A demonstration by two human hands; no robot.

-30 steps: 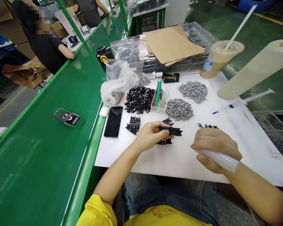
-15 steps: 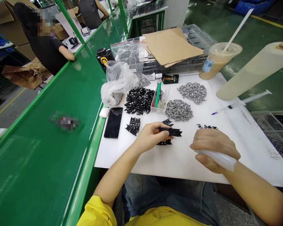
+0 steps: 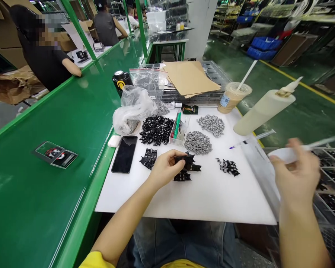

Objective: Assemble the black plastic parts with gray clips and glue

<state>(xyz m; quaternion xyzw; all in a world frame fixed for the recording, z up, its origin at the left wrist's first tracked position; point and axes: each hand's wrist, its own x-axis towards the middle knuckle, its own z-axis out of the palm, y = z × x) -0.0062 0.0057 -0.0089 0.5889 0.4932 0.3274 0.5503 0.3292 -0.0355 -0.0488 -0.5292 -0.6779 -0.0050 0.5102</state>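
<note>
My left hand (image 3: 167,167) is closed on a small black plastic part (image 3: 187,159), pinched between thumb and fingers. Similar black parts (image 3: 182,176) lie on the white table just beneath it. Off to the right, over the table's edge, my right hand (image 3: 297,173) is raised and wrapped round a white squeeze bottle (image 3: 283,154). Motion blurs the bottle, and a long pale tip points rightward from it. Between the hands lies a small cluster of black-and-grey pieces (image 3: 228,167). More black parts (image 3: 149,158) rest left of my left hand.
Behind my hands are a heap of black clips (image 3: 156,130), grey piles (image 3: 198,142), a clear tool box (image 3: 178,136) and a phone (image 3: 124,154). A drink cup (image 3: 231,98), a tall pale bottle (image 3: 262,113) and a syringe (image 3: 251,140) stand or lie right. A green conveyor (image 3: 80,123) runs left.
My right hand has swung right and up with the squeeze bottle, away from the black part, uncovering the small cluster. My left hand keeps its pinch. The head view has shifted right and up.
</note>
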